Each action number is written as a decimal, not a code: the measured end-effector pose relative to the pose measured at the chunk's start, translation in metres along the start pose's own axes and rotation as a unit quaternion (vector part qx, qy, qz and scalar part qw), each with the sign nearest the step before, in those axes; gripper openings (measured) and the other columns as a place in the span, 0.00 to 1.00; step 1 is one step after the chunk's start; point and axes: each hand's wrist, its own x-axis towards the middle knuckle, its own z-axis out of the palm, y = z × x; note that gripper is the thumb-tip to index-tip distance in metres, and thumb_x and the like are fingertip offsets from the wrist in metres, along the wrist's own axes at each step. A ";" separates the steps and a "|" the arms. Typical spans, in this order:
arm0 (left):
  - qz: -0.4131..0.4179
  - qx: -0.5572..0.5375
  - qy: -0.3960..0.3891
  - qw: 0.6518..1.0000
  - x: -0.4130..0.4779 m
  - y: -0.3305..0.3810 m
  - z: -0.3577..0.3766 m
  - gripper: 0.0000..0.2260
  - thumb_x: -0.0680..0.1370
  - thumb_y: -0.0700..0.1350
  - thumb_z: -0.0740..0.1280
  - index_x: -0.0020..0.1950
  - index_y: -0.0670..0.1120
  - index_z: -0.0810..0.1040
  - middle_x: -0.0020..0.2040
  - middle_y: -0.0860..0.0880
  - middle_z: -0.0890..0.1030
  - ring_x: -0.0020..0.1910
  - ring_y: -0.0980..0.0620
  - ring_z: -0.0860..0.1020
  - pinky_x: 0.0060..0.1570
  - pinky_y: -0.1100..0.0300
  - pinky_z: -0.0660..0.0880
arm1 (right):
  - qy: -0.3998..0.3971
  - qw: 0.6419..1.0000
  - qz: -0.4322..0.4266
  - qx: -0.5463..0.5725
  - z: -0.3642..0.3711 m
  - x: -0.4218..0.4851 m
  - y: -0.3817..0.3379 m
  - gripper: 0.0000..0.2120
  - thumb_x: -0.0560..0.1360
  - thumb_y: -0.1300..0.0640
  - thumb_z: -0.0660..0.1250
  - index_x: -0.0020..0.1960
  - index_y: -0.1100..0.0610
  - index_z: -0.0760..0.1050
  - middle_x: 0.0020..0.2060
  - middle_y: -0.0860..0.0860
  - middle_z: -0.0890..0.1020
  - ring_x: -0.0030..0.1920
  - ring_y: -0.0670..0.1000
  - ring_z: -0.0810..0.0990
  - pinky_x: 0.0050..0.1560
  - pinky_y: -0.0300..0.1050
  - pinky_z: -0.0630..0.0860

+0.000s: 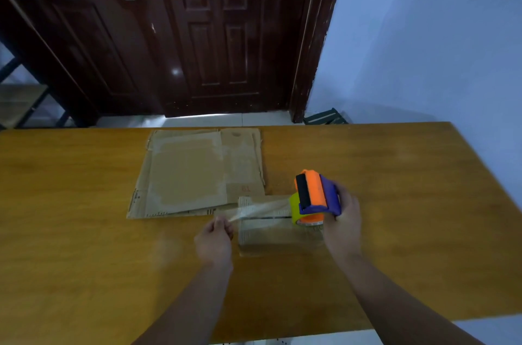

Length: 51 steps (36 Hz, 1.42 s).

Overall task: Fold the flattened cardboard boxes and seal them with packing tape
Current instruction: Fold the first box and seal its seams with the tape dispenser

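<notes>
The left grip [214, 234], a bare hand, is pinched tight on the loose end of the clear tape [260, 210]. The right grip [343, 214] is wrapped round the orange and purple tape gun [313, 196].

The tape is stretched between them, from nine o'clock to three o'clock, over the small folded box [279, 234]. The box sits on the wooden surface [84, 203], under the tape. The stack of flat boxes [192, 175] lies right next to it, at eleven o'clock.

The tape looks thin and floppy, so it could twist or stick to itself before it lands. It could also go down crooked and miss the slit on top. Neither hand holds the box, so it might slide or lift when the sticky tape grabs it.
</notes>
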 end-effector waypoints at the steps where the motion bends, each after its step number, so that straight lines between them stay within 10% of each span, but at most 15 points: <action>1: 0.006 0.009 -0.001 1.000 0.000 0.001 -0.001 0.11 0.81 0.44 0.63 0.43 0.42 0.79 0.35 0.46 0.79 0.36 0.48 0.77 0.39 0.55 0.73 | -0.001 1.000 -0.001 -0.003 0.000 0.000 0.000 0.24 0.74 0.71 0.62 0.68 0.56 0.70 0.58 0.54 0.73 0.51 0.36 0.67 0.52 0.37 0.66; 9: 0.066 0.065 -0.034 0.995 -0.012 0.011 -0.013 0.07 0.80 0.45 0.64 0.53 0.48 0.81 0.43 0.49 0.78 0.45 0.45 0.74 0.49 0.50 0.72 | 0.030 0.999 0.038 0.004 0.001 0.002 0.007 0.24 0.72 0.71 0.66 0.66 0.57 0.72 0.54 0.53 0.75 0.53 0.46 0.71 0.54 0.47 0.71; 15: 0.003 0.026 -0.030 0.999 -0.013 0.019 -0.013 0.09 0.77 0.41 0.68 0.37 0.49 0.77 0.34 0.47 0.76 0.34 0.49 0.73 0.43 0.51 0.73 | 0.073 0.985 0.118 0.103 0.010 -0.004 0.012 0.14 0.75 0.70 0.64 0.57 0.57 0.76 0.41 0.52 0.78 0.37 0.49 0.75 0.33 0.33 0.70; 22: -0.024 -0.019 -0.028 0.999 -0.009 0.013 -0.008 0.09 0.77 0.39 0.68 0.37 0.42 0.78 0.34 0.45 0.76 0.34 0.48 0.73 0.37 0.54 0.71 | 0.065 0.976 0.187 0.090 0.011 -0.006 0.021 0.09 0.75 0.69 0.62 0.44 0.55 0.73 0.32 0.52 0.75 0.37 0.57 0.76 0.38 0.48 0.70; 33: -0.074 -0.004 -0.016 0.997 -0.011 0.009 -0.001 0.06 0.77 0.41 0.68 0.40 0.44 0.78 0.49 0.41 0.80 0.53 0.40 0.78 0.59 0.42 0.74 | 0.056 0.976 0.203 0.048 0.003 -0.004 0.015 0.19 0.74 0.69 0.63 0.32 0.50 0.64 0.25 0.50 0.68 0.24 0.49 0.66 0.25 0.40 0.59; 51: -0.117 0.191 -0.090 0.970 0.006 0.007 0.013 0.07 0.81 0.45 0.61 0.45 0.45 0.74 0.37 0.52 0.70 0.33 0.55 0.67 0.44 0.55 0.67 | 0.049 0.982 0.185 -0.001 0.003 -0.004 0.006 0.19 0.75 0.68 0.62 0.32 0.51 0.63 0.26 0.50 0.68 0.24 0.49 0.66 0.22 0.37 0.58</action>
